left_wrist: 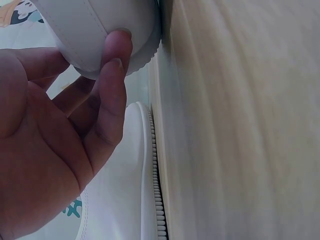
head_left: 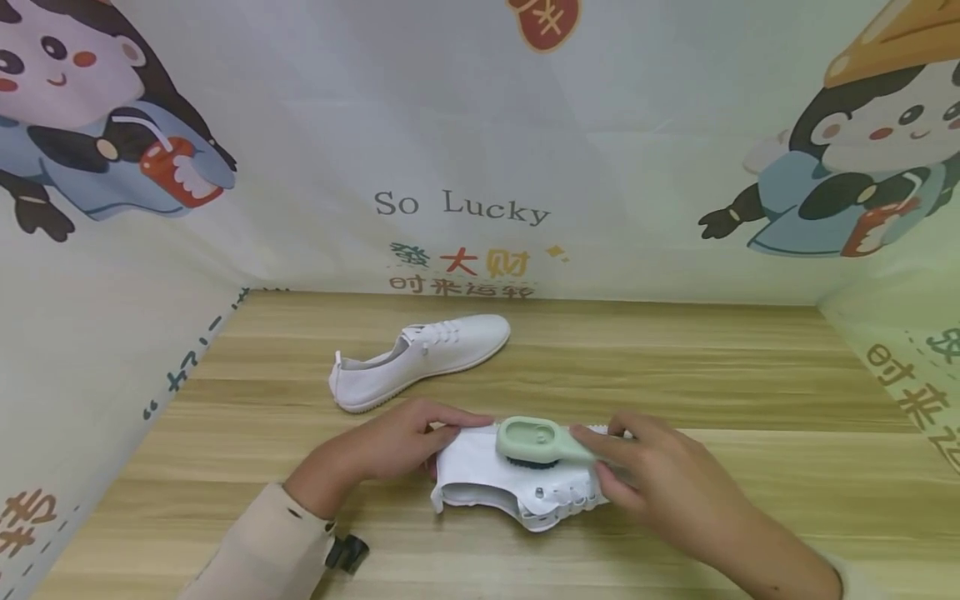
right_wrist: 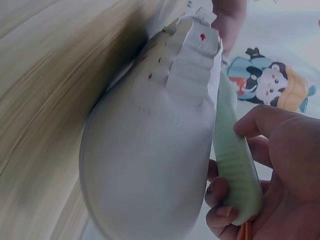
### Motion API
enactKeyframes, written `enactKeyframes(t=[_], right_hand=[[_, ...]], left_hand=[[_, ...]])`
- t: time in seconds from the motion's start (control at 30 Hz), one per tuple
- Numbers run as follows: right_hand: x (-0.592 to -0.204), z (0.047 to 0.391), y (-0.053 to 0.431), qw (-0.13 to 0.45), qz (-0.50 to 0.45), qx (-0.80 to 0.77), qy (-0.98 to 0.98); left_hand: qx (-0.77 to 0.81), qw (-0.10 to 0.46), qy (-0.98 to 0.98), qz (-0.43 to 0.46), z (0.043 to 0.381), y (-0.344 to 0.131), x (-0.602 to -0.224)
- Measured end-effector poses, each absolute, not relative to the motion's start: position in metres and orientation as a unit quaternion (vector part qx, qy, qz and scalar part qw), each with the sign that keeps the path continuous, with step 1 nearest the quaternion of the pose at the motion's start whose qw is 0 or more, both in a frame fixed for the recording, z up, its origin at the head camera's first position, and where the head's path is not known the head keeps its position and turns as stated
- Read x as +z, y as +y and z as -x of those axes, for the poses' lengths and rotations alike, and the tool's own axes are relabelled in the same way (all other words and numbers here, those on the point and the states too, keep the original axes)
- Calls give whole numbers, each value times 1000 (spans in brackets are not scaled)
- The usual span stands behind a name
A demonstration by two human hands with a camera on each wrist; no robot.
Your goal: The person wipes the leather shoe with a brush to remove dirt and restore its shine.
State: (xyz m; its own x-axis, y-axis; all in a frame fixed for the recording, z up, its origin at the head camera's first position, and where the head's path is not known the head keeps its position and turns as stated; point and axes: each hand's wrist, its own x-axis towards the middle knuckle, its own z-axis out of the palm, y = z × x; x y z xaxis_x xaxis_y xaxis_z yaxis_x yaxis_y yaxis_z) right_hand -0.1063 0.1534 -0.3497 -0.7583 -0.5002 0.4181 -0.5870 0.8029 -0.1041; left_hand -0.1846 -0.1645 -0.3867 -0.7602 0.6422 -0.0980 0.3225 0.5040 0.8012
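Left hand (head_left: 397, 437) fingers grip near shoe's (head_left: 510, 483) heel on surface (head_left: 675, 375); right hand (head_left: 660, 479) fingers curl around green brush (head_left: 536, 442) atop it. Second shoe (head_left: 420, 358) far. Backdrop (head_left: 637, 150) reads "So Lucky".

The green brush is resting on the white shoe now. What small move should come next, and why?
Probably a short stroke of the green brush along the near shoe toward its toe. The right hand grips the brush handle with the bristles down on the shoe, and the left hand holds the heel end steady on the wooden table, so the shoe should not slide.
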Motion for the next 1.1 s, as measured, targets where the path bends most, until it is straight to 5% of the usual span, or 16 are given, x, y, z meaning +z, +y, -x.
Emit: enactKeyframes(t=[0.73, 1.1], right_hand=[[-347, 97, 216, 202, -264, 149, -931], [-345, 90, 235, 162, -236, 166, -944]], left_hand=[[411, 200, 842, -286, 185, -165, -386], [414, 204, 841, -282, 185, -165, -387]])
